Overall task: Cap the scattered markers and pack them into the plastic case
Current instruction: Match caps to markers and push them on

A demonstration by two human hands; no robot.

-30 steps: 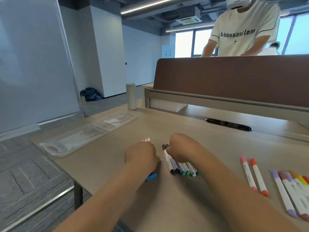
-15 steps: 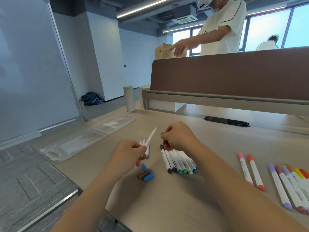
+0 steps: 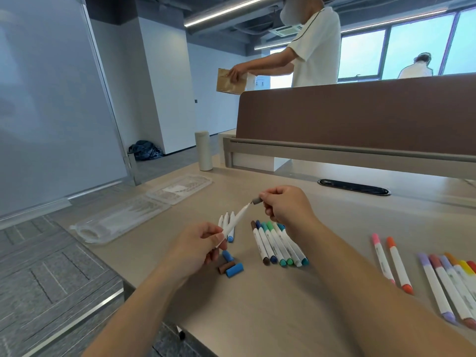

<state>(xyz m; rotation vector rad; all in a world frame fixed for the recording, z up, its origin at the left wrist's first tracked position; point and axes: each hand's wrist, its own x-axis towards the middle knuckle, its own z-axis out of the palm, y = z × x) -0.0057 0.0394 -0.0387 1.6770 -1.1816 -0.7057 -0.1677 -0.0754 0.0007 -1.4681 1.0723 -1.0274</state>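
My left hand pinches a white uncapped marker, tilted up to the right. My right hand pinches a small grey-brown cap just off the marker's tip. On the table below lie uncapped white markers, three loose caps in blue and brown, and a row of capped markers in brown, blue and green. The clear plastic case lies open at the far left of the table.
More capped markers lie to the right: a pink and an orange one, then a purple-to-red group at the edge. A white cylinder bottle stands at the back left. A brown divider panel backs the desk, with a person behind it.
Both hands have lifted off the table. My left hand has raised a white marker and my right hand has brought a cap up to its tip.
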